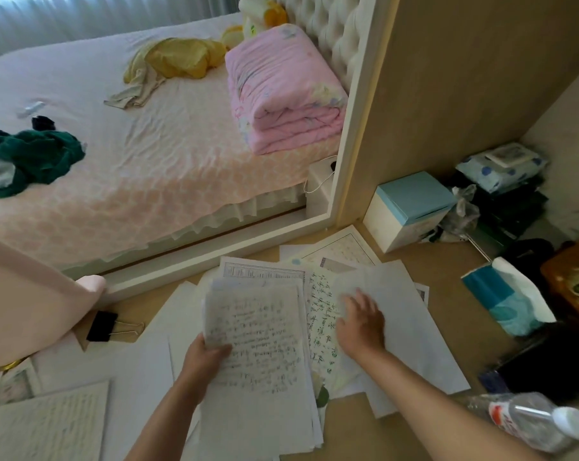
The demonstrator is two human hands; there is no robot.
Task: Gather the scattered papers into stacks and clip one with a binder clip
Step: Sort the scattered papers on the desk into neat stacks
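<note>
Left hand [205, 361]: fingers curled under and thumb pressed on top, gripping the near-left edge of the stack of papers [265, 354], handwriting uppermost. Right hand [361, 324]: fingers straight and spread over a loose white sheet [424, 344]; motion blur leaves contact uncertain. A handwritten sheet [321, 314] lies between the stack and the right hand. Further sheets overlap beyond, reaching toward the bed frame [215, 257].

Binder clip [102, 326]: black, on the floor left of the stack and apart from it, near the bed frame. Bare floor [444, 257] runs right of the papers.

On that side stand:
- a blue-topped box [411, 207], contents not visible
- a tissue pack [501, 301] with white tissue protruding
- a plastic bottle [527, 424] on its side, nearest the camera
</note>
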